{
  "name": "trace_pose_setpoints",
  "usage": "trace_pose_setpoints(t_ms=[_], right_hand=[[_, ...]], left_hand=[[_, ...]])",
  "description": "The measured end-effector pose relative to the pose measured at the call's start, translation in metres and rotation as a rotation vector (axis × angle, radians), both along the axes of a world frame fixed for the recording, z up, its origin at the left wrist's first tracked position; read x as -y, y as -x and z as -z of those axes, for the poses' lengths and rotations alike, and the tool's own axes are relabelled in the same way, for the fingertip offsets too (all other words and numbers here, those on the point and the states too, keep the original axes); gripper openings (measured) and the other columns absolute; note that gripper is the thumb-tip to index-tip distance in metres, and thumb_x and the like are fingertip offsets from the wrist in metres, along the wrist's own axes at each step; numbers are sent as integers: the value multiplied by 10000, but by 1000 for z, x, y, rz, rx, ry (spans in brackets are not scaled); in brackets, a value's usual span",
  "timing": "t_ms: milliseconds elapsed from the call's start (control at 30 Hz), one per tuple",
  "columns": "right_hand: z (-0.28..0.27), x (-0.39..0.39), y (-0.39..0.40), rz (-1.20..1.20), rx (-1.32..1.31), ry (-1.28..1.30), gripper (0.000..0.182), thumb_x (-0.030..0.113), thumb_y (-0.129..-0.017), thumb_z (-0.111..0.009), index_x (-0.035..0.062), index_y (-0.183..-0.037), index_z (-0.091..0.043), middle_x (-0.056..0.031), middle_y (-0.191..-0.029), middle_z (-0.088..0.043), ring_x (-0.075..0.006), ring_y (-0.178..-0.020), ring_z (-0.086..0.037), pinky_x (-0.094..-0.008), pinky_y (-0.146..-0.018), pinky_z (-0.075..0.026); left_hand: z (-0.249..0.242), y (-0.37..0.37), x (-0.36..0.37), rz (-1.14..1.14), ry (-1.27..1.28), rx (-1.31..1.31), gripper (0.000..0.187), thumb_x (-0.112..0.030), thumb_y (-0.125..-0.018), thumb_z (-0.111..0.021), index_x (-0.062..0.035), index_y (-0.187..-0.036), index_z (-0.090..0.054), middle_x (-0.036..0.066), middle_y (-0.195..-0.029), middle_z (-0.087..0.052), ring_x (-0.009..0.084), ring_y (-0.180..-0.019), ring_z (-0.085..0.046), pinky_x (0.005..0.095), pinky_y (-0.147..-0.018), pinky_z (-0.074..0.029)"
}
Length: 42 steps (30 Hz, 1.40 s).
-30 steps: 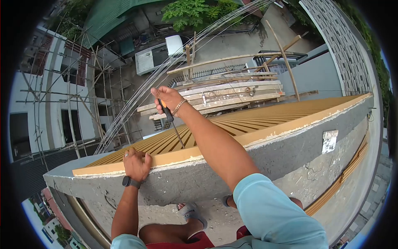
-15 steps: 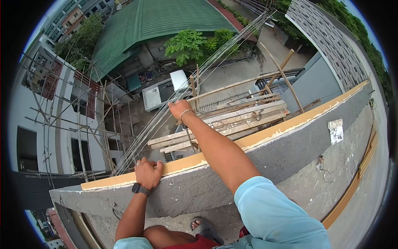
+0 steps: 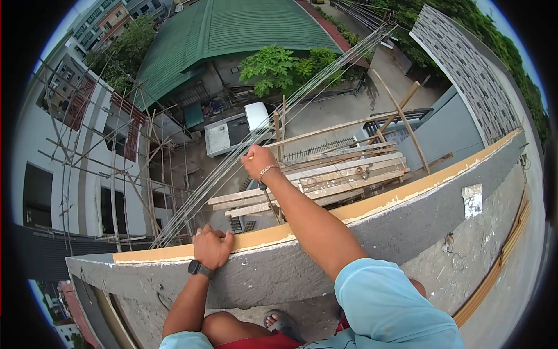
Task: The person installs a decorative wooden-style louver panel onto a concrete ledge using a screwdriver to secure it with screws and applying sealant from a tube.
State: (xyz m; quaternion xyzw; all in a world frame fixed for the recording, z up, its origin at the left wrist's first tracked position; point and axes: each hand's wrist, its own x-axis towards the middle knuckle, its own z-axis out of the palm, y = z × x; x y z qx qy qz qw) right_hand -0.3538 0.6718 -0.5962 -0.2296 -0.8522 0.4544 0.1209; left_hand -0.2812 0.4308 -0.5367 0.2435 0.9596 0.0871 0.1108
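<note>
Head camera view: the right arm reaches out across the yellow board [image 3: 407, 193] and the gray wall [image 3: 360, 244], elbow nearly straight; the right hand [image 3: 259, 160] is clenched around the handle of a screwdriver [image 3: 271, 203], knuckles up, a bracelet [image 3: 268, 170] at its wrist; the screwdriver hangs below the fist beyond the board, its shaft slanting down toward the board's outer side, and I cannot tell whether the tip touches. Lower and to the side, the left hand [image 3: 213, 247] lies on the top edge of the board, fingers bent over it and their ends hidden, so whether it grips or only leans cannot be told; a dark watch [image 3: 195, 267] sits on that wrist.

The right fist covers most of the handle; the forearm hides a stretch of the board's edge; the board's outer face is out of sight. Beyond it lie stacked planks [image 3: 325, 174], with wires [image 3: 218, 181] running past behind the right hand; farther off are a white truck [image 3: 218, 138], a green roof [image 3: 250, 29] and pole scaffolding [image 3: 116, 157] against a building.
</note>
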Motion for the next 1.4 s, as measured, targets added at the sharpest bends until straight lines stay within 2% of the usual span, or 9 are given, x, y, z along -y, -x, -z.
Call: trace_pose_setpoints(t_ms=[33,167,433,667,800,1000,1167,1267,1400], right_hand=[[-4,1,-1,26,89,80,268,270,-704,-712,37,-740,-585,-185,-817,-647,-355,-819,-614,-394,-763,-493],[-20,-1,-10,30,106,60,248,267,-715,-717,42,-738,-615,-184,-805,-656,-344,-817,-625,-388,-745,-501],[-19,-9,-2,-113,71,421,130,164,-746,-686,36,-765,-683,-81,-763,-687,-143,-556,-647,-273,-575,-520],[-21,-7,-7,20,78,142,240,264,-758,-611,35,-795,-676,-191,-826,-669,-349,-801,-635,-381,-779,-502],[-34,-16,-19,-115,122,144,270,305,-710,-739,51,-772,-677,-188,-832,-669,-312,-802,-642,-364,-767,-504],[-49,-27,-18,-216,126,194,402,221,-688,-763,87,-1058,-681,-142,-924,-690,-264,-874,-660,-331,-818,-503],[-36,-27,-13,-255,100,542,181,18,-805,-544,-35,-957,-628,-124,-801,-658,-149,-650,-654,-264,-591,-515],[-56,-37,-20,-157,172,752,163,92,-811,-524,3,-911,-616,-104,-774,-643,-165,-642,-652,-273,-547,-513],[-50,-34,-22,-237,154,240,264,264,-778,-703,27,-894,-687,-26,-706,-621,-99,-596,-542,-265,-524,-456]], left_hand=[[1,-1,0,1,2,-5,410,-394,-786,-535,-32,-762,-726,201,-881,-605,384,-873,-552,480,-799,-415],[1,-1,1,2,0,-3,399,-384,-784,-542,-31,-745,-722,192,-876,-599,369,-880,-548,480,-796,-413],[-15,18,-24,25,155,264,520,-454,-788,-468,12,-692,-680,237,-708,-625,420,-719,-610,466,-710,-479],[-12,28,-67,205,189,586,574,-483,-835,-430,45,-736,-634,299,-708,-587,433,-715,-589,459,-706,-450],[2,31,-63,328,147,587,565,-468,-879,-428,51,-765,-620,292,-692,-579,432,-669,-563,451,-682,-445],[2,38,-76,381,96,757,532,-453,-919,-448,33,-859,-657,230,-738,-631,331,-680,-613,395,-690,-459],[-10,34,-88,400,65,880,562,-504,-924,-448,9,-1008,-662,204,-1000,-652,322,-902,-611,351,-828,-456],[-1,39,-88,429,40,908,439,-410,-942,-476,-13,-990,-658,148,-887,-667,216,-801,-595,331,-763,-459],[9,39,-91,514,-182,975,294,-271,-942,-513,-19,-1006,-649,92,-859,-670,137,-781,-568,299,-744,-456]])
